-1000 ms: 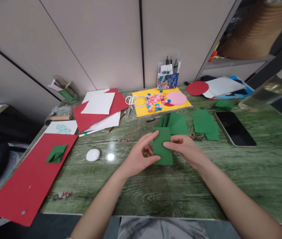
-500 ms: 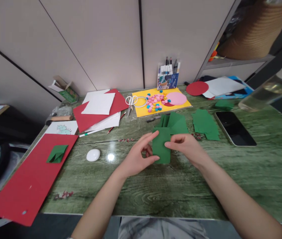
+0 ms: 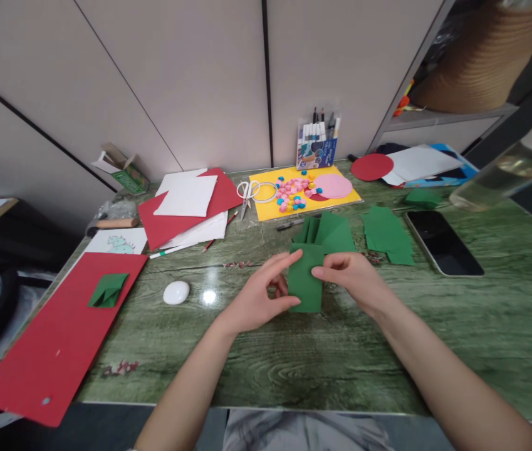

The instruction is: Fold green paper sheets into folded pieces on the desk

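Observation:
A small upright rectangle of green paper is held between my two hands above the table. My left hand grips its left side, the index finger near the top corner and the thumb near the bottom. On the right edge, my right hand pinches the paper between thumb and curled fingers. Just behind it lie folded green pieces, partly covered by the held sheet. A stack of green paper cuts rests to the right of my right hand.
A black phone and a clear bottle stand at right. Scissors and a yellow sheet with small coloured balls lie at the back. At left are a white oval object and a long red sheet with a folded green piece.
The green paper has shifted very slightly down and right in my fingers. Both hands keep nearly the same position and grip.

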The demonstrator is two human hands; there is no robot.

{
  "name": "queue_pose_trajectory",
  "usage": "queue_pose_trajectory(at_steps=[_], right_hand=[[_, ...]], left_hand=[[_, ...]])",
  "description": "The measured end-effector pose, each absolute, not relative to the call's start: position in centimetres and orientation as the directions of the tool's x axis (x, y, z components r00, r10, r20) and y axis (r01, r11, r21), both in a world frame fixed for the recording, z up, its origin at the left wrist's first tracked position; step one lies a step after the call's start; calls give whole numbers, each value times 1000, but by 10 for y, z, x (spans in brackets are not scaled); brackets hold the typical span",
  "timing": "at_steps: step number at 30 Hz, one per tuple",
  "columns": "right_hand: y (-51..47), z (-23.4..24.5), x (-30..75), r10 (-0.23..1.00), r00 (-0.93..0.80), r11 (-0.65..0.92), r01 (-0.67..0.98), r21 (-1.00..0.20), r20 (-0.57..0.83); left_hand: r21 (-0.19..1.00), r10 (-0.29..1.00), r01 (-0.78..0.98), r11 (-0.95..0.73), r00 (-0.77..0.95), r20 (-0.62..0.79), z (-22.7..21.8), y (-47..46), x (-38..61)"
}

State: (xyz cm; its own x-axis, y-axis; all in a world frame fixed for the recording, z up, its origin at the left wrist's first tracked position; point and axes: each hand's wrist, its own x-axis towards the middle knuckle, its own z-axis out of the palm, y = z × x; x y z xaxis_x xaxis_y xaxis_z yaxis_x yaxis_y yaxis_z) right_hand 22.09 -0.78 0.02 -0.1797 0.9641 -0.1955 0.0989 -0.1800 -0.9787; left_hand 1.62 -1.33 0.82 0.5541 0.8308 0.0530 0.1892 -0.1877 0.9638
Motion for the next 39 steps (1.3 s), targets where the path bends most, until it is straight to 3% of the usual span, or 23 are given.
queue_pose_trajectory(at_steps=[29,39], right_hand=[[-6,3,225,980,-57,-197,-125,-973,-191],[-6,6,223,962,-67,-273,-282,-920,-265]], left_hand=[[936,777,255,-244,628,32,15,-14,16],[937,765,259,-235,644,13,15,-15,16]])
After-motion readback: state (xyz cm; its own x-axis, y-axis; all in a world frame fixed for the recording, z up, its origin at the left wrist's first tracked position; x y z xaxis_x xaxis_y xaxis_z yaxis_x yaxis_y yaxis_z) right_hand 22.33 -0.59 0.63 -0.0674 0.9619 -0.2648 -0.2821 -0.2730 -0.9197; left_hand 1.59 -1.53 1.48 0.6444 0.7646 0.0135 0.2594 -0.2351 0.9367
